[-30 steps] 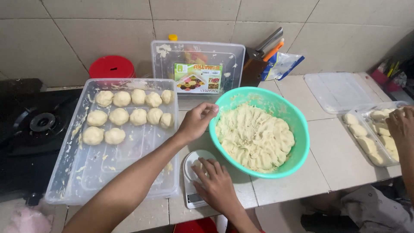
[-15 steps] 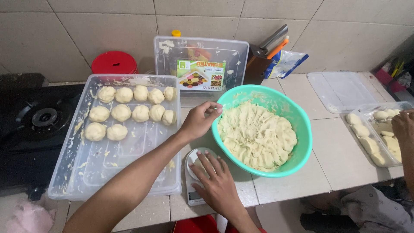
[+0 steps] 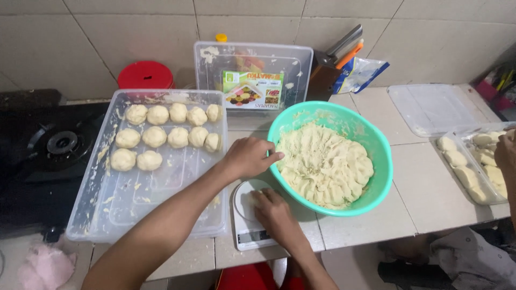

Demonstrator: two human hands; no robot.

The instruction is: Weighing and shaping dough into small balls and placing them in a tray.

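Dough mass (image 3: 327,165) fills the green plastic bowl (image 3: 376,147) near the middle of the tiled tabletop (image 3: 424,188). Left hand (image 3: 248,157) sits at the bowl's left rim, fingers curled loosely, fingertips touching the rim; cannot tell if it pinches any dough. Right hand (image 3: 274,211) lies palm down on the white kitchen scale (image 3: 248,225) at the front edge, fingers together, covering a small dough piece that is mostly hidden. Clear plastic tray (image 3: 161,209) just left of the scale holds rows of dough balls (image 3: 166,131) at its far end. Gas stove (image 3: 48,147) at the left edge. Clear lidded container (image 3: 252,70) with a colourful label and a red lid (image 3: 145,74) stand against the back wall. Another person's hand (image 3: 506,150) at the right edge over a second tray (image 3: 473,161) of shaped dough pieces.
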